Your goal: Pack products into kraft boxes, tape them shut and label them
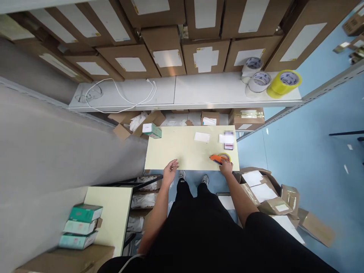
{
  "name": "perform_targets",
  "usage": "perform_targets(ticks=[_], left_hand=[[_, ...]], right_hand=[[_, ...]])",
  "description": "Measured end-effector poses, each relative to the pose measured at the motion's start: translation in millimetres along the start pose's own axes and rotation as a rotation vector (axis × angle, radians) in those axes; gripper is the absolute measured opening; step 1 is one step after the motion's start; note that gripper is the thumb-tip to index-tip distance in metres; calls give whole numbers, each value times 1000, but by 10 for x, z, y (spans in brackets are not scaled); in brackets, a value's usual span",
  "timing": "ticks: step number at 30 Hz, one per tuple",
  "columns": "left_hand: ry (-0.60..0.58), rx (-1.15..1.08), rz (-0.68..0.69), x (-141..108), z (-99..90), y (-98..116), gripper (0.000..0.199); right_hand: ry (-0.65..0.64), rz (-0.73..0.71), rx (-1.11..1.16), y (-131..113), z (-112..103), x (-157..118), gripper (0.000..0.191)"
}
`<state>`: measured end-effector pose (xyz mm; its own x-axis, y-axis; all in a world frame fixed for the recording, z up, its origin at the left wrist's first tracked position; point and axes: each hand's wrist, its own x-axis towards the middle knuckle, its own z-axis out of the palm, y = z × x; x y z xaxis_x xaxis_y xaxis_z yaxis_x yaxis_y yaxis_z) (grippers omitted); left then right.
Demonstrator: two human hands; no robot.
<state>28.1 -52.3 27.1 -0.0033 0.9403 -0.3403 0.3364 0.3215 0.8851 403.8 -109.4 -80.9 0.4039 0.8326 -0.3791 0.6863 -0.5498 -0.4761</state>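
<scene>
On the cream table [176,148], near its front right corner, my right hand [226,166] has its fingers on an orange tape dispenser [216,158] with a yellow tape roll. My left hand [171,167] hovers by the front edge, left of the middle, fingers partly curled and apart, holding nothing. Behind the dispenser lies a small stack of cards or packets [228,140], partly blurred. A white paper slip [202,137] lies near the back middle. At the back left corner rests a green and white box [152,130].
Above the table, a shelf [199,89] holds cardboard boxes [167,57], a white cable [122,96] and tape rolls [284,83]. Opened cartons [267,189] lie on the floor at right. Green boxes [82,223] are stacked on a side table [113,204] at left.
</scene>
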Motion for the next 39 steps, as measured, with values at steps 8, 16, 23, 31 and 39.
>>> perform_targets(ticks=[8, 16, 23, 31, 39], left_hand=[[39, -54, 32, -92, -38, -39, 45], [208, -183, 106, -426, -737, -96, 48], [495, -226, 104, -1372, -1988, -549, 48], [833, -347, 67, -2658, -3090, -1391, 55], [1179, -428, -87, -3923, -3701, -2039, 58]], right_hand=[[91, -240, 156, -669, -191, -165, 49], [-50, -457, 413, -1859, -2, -606, 66], [-283, -662, 541, -3201, 704, -1515, 67], [-563, -874, 567, -4273, 1874, -2987, 71], [-907, -1021, 435, -4756, 2741, -4247, 72]])
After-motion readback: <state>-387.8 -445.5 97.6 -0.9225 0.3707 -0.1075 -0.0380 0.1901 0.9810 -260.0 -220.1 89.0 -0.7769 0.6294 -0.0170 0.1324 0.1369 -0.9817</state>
